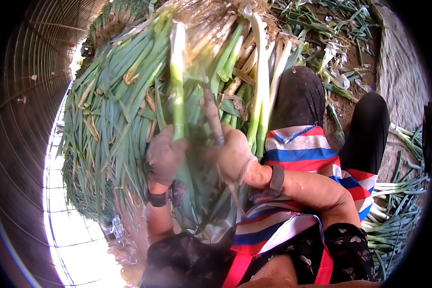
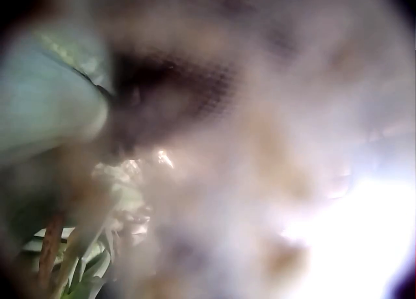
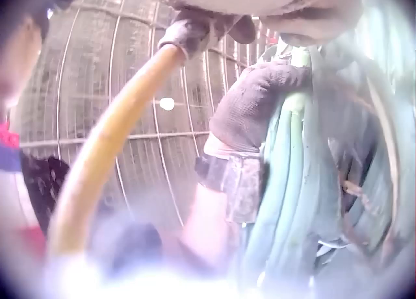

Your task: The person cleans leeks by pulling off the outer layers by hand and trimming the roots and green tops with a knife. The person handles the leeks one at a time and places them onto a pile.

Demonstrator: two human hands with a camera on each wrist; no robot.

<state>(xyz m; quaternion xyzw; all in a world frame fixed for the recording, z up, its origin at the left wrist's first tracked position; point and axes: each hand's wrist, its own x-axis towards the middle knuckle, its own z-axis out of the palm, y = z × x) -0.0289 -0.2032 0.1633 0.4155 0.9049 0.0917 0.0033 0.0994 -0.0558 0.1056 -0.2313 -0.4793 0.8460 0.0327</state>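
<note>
My gloved left hand (image 1: 166,152) grips a large green onion (image 1: 178,81), its white root end pointing up and away, over the edge of a pile. In the right wrist view the same left hand (image 3: 257,104) wraps the stalk, and long green leaves (image 3: 286,175) hang below it. Close beside it, my gloved right hand (image 1: 235,153) grips a slim brownish rod-like tool (image 1: 211,110), its far end blurred near the onion's stem. From that hand a yellow hose-like tube (image 3: 110,143) runs down in the right wrist view. The left wrist view is mostly blurred.
A big heap of green onions (image 1: 125,91) lies at the left and ahead, with white-stemmed ones (image 1: 259,81) near the knee. Leaf scraps (image 1: 341,53) cover the ground at upper right. More onions (image 1: 389,230) lie at lower right. A ribbed wall (image 1: 24,96) curves along the left.
</note>
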